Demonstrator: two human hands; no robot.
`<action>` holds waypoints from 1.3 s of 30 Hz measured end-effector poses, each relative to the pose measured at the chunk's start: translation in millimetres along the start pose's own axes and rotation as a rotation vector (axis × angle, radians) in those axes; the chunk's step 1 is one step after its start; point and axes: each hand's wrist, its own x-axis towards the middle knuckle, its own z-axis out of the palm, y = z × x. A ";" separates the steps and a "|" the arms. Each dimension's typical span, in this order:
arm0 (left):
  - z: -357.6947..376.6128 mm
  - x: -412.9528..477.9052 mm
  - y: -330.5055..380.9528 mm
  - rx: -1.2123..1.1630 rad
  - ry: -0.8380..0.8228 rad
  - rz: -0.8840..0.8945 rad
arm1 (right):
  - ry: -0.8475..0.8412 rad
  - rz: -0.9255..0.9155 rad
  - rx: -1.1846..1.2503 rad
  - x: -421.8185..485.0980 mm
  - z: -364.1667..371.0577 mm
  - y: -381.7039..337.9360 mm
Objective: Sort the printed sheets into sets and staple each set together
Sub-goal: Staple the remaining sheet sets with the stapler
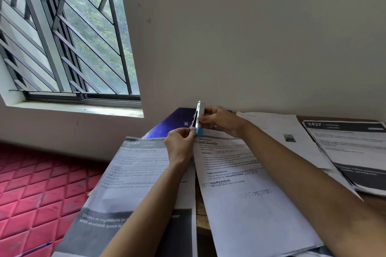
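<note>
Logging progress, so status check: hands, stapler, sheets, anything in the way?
Right hand grips stapler, upright. Left hand pinches its lower end, at middle set top corner. Other sheets alongside, nothing blocking.

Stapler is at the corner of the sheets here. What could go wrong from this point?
1. The left hand pinches the corner of the middle set right beside the stapler in the right hand; fingertips could get nipped.
2. Only that corner is held, so sheets could fan and a staple miss one.
3. The Refrigerator Restocking sheet under the left forearm might get dragged off the table.
</note>
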 end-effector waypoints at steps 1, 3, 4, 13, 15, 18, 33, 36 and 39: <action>0.1 0.0 0.4 -0.003 -0.001 0.001 | 0.000 0.000 0.007 -0.6 1.2 -1.5; 0.3 0.2 1.0 -0.008 -0.001 0.000 | 0.002 0.006 0.034 -1.1 3.7 -3.1; 0.1 0.0 1.5 -0.011 0.000 -0.001 | 0.002 0.007 0.047 -0.9 4.4 -3.5; -0.2 -2.0 3.5 0.028 0.029 0.028 | 0.005 -0.004 0.067 -1.6 1.0 -6.2; -0.4 -2.0 4.0 0.034 0.035 0.033 | 0.011 -0.019 0.074 -1.4 2.4 -6.3; -0.5 -1.1 3.0 0.031 0.038 0.038 | 0.015 -0.019 0.113 0.0 4.6 -6.0; -3.5 -9.5 11.8 -0.063 -0.006 0.054 | -0.026 0.012 0.192 2.1 5.1 -8.9; -4.0 -10.3 12.3 -0.076 -0.009 0.042 | -0.060 0.005 0.229 -2.3 3.6 -8.8; -3.7 -10.1 12.6 -0.099 0.000 0.016 | -0.065 0.008 0.248 -4.3 1.0 -9.4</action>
